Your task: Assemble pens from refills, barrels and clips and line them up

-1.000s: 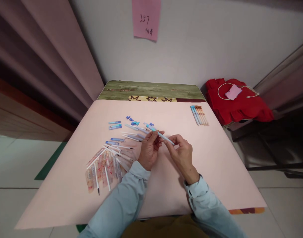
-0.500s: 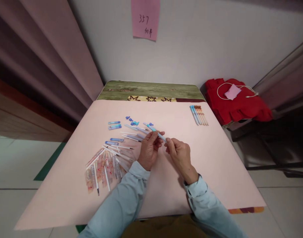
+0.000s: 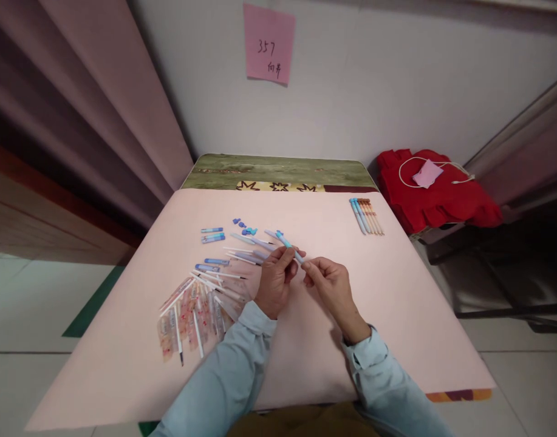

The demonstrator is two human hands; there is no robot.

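Between my two hands is a light-blue pen (image 3: 285, 240), tilted, with its upper end pointing away and to the left. My left hand (image 3: 277, 276) pinches it around the middle, thumb on top. The thumb and fingers of my right hand (image 3: 329, 280) are closed on its lower end. Just left of the pen lie several pale lilac pen barrels (image 3: 248, 256) and thin white refills (image 3: 226, 276). Small blue toppers (image 3: 248, 231) lie beyond them. Short blue barrel pieces (image 3: 213, 238) rest farther left.
Clear printed wrappers (image 3: 187, 315) with white refills among them spread over the left of the pink-covered table (image 3: 396, 340). At the far right a row of finished-looking blue and brown pens (image 3: 366, 216) lies side by side. A red cloth-covered stool (image 3: 437, 200) stands beyond the table's right edge.
The pen has stayed in both hands, its angle slightly steeper. My hands sit a little lower in the picture, as does the whole scene.
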